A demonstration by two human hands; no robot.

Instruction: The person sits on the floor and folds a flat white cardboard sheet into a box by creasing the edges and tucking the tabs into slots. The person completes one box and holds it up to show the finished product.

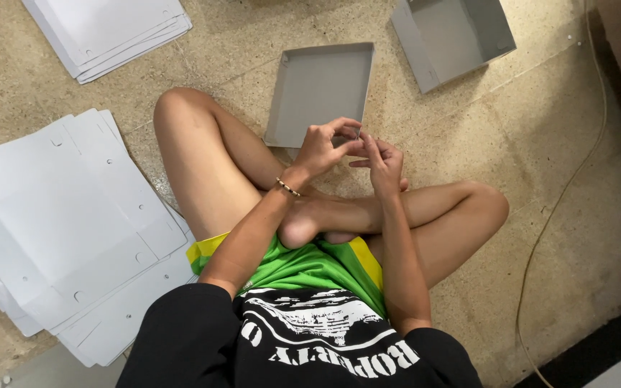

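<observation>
- A small thin metal piece (359,132), perhaps a pin or staple, is pinched between thumb and forefinger of the left hand (323,149), just above the crossed legs and in front of the tray
- The right hand (384,162) is held just beside it, fingers curled and fingertips touching or nearly touching the same piece; whether it is truly gripped by this hand cannot be told
- The piece is judged very light, stiff and slippery, easily dropped, so a fingertip pinch at its middle or lower end seems best
- Its long axis appears roughly upright, tilted slightly toward the tray; which end points up is too small to tell
- Left of the tray, beside the knee, a spread pile of flat white cardboard sheets (66,215) lies on the floor
- The shallow grey tray (319,90) rests open side up on the speckled floor (540,144), just beyond the hands
- Right of the tray, a deeper grey box (454,39) is seen, slightly apart
- Far left of the tray, a second stack of sheets (109,32) lies
- Well right of the tray, a thin cable (569,187) runs along the floor
</observation>
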